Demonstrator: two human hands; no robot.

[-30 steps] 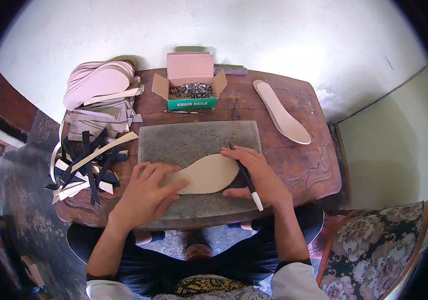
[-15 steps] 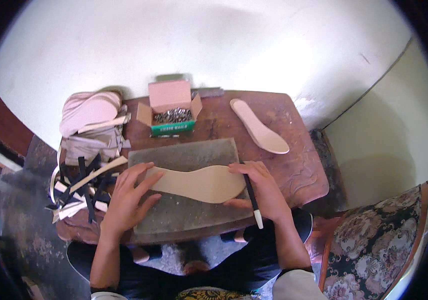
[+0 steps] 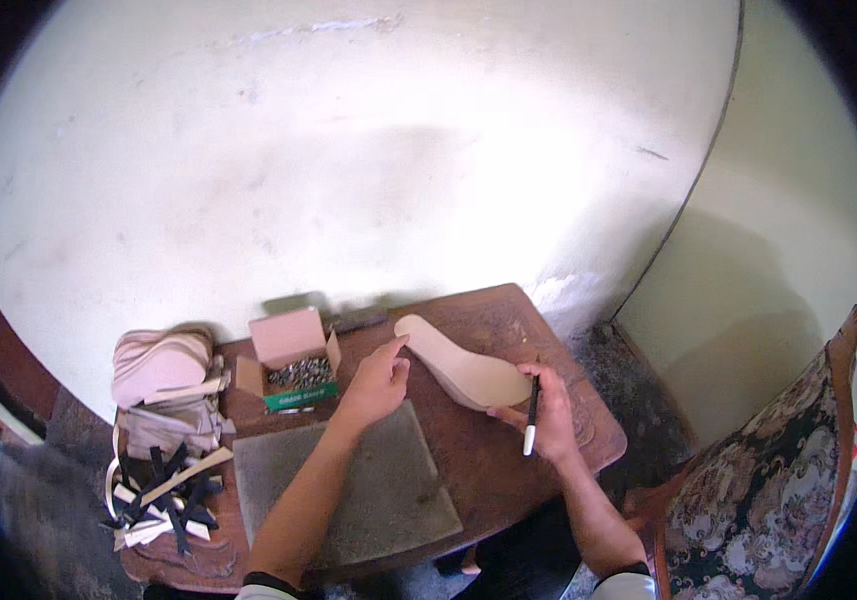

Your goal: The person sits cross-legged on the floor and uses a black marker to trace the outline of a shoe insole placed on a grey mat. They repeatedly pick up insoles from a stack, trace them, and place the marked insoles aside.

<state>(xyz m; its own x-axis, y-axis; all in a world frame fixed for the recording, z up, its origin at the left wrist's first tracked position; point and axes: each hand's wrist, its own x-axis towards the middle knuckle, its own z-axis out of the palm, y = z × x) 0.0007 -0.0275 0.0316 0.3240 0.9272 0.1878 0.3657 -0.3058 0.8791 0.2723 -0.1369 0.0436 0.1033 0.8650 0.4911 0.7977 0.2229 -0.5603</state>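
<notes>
A cream, shoe-sole-shaped insole (image 3: pixel 459 365) slants across the right part of the table, its narrow end far left. My right hand (image 3: pixel 551 415) pinches its wide end while also holding a black marker pen (image 3: pixel 533 415) with a white tip pointing down. At the narrow end, my left hand (image 3: pixel 374 388) touches the edge with an outstretched index finger, thumb apart. A second insole seems to lie beneath the first; only a thick lower edge hints at it. The grey slab (image 3: pixel 349 490) under my left forearm has nothing on its visible face.
An open carton of small metal nails (image 3: pixel 301 374) stands behind the slab. To the left are a stack of insoles (image 3: pixel 161 365), greyish strips (image 3: pixel 174 428) and a tangle of black and cream offcuts (image 3: pixel 164 505). A wall rises behind the wooden table (image 3: pixel 589 440); a floral-upholstered chair (image 3: pixel 749 500) is at right.
Both hands have carried the insole from the slab to the right, over the spot where the other insole lay. My left hand's grasp has loosened. The view has tilted upward.
</notes>
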